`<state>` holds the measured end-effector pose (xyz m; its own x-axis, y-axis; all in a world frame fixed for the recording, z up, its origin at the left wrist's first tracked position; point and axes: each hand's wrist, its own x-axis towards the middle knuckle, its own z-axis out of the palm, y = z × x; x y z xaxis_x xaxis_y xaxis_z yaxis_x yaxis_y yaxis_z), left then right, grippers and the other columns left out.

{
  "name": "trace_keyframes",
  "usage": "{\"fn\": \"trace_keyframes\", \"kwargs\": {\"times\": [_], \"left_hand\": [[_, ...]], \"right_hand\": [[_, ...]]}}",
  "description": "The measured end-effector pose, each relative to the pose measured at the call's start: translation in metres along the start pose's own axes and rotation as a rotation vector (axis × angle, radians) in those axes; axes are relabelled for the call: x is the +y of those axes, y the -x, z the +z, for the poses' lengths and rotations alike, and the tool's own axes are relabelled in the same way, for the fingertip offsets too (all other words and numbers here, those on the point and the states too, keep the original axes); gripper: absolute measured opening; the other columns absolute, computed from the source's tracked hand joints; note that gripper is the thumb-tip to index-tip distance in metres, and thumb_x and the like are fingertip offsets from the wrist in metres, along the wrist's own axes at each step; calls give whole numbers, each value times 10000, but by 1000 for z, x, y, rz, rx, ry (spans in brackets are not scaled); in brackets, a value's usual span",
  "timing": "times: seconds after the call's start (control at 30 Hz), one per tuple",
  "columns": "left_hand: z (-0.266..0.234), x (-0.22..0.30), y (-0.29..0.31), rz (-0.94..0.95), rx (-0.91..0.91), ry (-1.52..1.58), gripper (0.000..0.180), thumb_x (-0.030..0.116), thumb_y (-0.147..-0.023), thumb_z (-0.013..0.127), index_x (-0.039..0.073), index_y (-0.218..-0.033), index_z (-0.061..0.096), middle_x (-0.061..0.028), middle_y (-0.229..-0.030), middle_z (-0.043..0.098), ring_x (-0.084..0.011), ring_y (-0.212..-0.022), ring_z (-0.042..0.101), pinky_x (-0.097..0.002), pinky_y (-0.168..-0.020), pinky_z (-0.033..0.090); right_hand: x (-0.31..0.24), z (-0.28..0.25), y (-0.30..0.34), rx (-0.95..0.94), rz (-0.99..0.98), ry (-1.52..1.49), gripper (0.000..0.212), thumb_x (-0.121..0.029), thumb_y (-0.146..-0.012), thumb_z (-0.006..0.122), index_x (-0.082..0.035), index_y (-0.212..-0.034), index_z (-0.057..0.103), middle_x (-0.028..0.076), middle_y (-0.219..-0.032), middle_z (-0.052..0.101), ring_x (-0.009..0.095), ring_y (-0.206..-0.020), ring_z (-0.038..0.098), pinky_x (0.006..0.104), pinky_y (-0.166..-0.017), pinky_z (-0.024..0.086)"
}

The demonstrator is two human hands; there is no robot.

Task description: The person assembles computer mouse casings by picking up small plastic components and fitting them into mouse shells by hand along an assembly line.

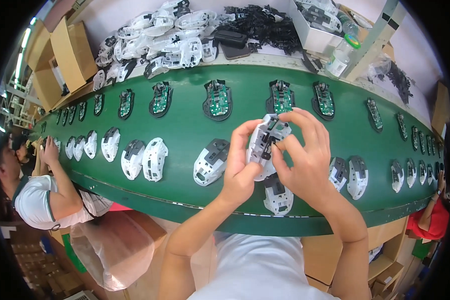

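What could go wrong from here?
The left hand pinches the white shell by its edge, so it might slip. 
If dropped, it could strike the white-and-grey shell lying below it in the picture. 
The right hand's fingertips work close against the inner black parts and might bend one.

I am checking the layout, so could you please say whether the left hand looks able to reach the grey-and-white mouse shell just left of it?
Probably yes: nothing visible blocks the mouse shell on the green surface, though the left hand would likely need to release the held shell first.
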<state>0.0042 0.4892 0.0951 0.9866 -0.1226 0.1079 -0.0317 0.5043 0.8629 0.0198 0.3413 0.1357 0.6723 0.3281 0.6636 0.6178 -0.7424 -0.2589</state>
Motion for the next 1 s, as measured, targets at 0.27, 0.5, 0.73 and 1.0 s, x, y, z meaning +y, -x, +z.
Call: {"fn": "trace_keyframes", "kwargs": {"times": [0.27, 0.5, 0.73, 1.0], "left_hand": [[0, 6, 2, 105, -3, -112, 662, -47, -709, 392, 0, -1367, 341, -117, -1281, 430, -183, -1179, 461, -316, -1041, 363], [-2, 5, 3, 73, 9, -98, 669, -28, -683, 417, -4, -1349, 362, -114, -1305, 421, -192, -1210, 436, -322, -1068, 327], [-5, 0, 4, 262, -12, -343, 614, -86, -741, 445, -21, -1346, 360, -140, -1322, 418, -215, -1243, 429, -348, -1081, 324], [-16, -2, -1, 280, 70, -355, 515, -76, -791, 454, -9, -1301, 417, -148, -1233, 504, -219, -1171, 500, -330, -1016, 395]], "right_hand": [[-5, 15, 5, 90, -33, -17, 150, -57, -701, 701, -57, -702, 551, 99, -1149, 595, 326, -1131, 549, 452, -882, 426], [-5, 21, 2, 92, -38, 41, 133, -58, -698, 710, -57, -715, 579, 91, -1146, 588, 323, -1136, 543, 446, -886, 420], [-8, 14, -1, 60, -7, -22, 125, -64, -690, 724, -57, -737, 608, 86, -1133, 582, 332, -1139, 538, 441, -893, 419], [-7, 4, -9, -59, 25, -169, 182, -65, -681, 757, -60, -840, 669, 122, -1192, 579, 338, -1109, 562, 420, -886, 478]]}}
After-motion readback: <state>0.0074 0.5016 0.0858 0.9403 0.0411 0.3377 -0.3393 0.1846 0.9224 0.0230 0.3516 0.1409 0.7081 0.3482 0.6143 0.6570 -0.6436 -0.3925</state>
